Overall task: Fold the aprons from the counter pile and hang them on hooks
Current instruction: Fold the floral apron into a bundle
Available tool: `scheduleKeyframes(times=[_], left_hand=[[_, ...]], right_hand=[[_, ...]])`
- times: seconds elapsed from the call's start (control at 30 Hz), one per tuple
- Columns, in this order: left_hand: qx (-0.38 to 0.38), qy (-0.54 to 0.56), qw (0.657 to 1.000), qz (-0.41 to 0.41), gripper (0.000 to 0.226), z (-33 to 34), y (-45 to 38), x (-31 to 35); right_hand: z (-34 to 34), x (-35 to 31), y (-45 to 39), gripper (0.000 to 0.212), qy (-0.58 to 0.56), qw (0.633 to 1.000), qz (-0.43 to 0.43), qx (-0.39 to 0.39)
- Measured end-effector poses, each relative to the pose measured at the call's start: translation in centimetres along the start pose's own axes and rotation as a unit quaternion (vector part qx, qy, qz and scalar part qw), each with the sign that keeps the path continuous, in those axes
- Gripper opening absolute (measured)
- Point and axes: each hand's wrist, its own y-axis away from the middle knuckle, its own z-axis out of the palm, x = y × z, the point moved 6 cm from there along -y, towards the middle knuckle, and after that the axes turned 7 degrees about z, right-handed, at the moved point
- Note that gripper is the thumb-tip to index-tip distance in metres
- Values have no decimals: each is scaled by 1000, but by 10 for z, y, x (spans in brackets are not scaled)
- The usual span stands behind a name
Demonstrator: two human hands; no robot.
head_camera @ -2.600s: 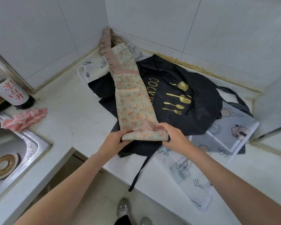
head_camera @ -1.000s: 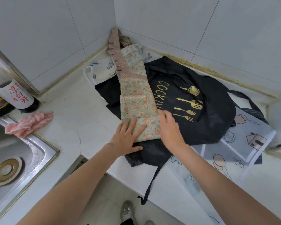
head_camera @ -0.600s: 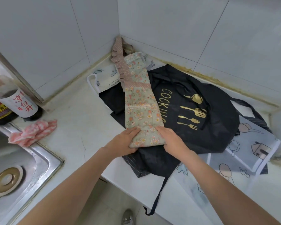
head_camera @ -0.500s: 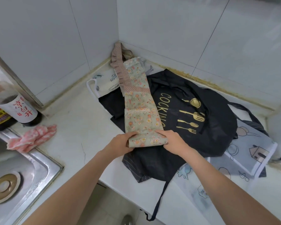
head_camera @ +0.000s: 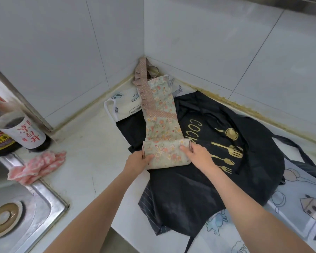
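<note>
Both hands pinch the folded near end of the floral apron (head_camera: 162,125): left hand (head_camera: 138,159) at its left edge, right hand (head_camera: 199,156) at its right. It lies as a narrow strip atop the black apron (head_camera: 217,161) on the surface (head_camera: 91,143), running back to the tiled corner; pink cloth (head_camera: 36,166) and bottles (head_camera: 24,132) sit left by the sink (head_camera: 44,199)

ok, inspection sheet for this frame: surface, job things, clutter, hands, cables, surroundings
Surface: pale stone counter, corner section.
Job's things: floral apron folded into a long strip, its near end rolled or folded up; it lies on the black apron; striped dark apron and clear printed aprons underneath.
Clutter: pink cloth, two bottles by the sink.
Hands: left hand and right hand grip the ends of the floral apron's folded part.
Cables: nothing seen.
Surroundings: white tiled walls, steel sink on the left; no hooks in view.
</note>
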Motion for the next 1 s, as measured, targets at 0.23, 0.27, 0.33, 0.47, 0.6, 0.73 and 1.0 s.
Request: scheduleKeyframes(times=[0.23, 0.27, 0.33, 0.47, 0.6, 0.73, 1.0], left_hand=[[129, -181, 975, 32, 30, -10, -12, 14], [174, -266, 942, 107, 35, -12, -8, 26], [190, -370, 871, 261, 44, -1, -7, 39], [123, -237, 938, 220, 60, 10, -11, 38], [245, -34, 964, 97, 39, -13, -2, 37], [221, 17, 975, 23, 19, -19, -7, 27], [204, 54, 977, 6, 30, -20, -17, 30]], right_hand=[[12, -8, -35, 55, 88, 993, 70, 34], [12, -7, -39, 56, 96, 992, 76, 33], [13, -8, -43, 57, 122, 989, 78, 34], [16, -10, -38, 57, 113, 989, 75, 58], [14, -3, -30, 51, 20, 991, 89, 94], [13, -4, -29, 45, 30, 988, 89, 122], [10, -17, -24, 41, 117, 978, 53, 163]])
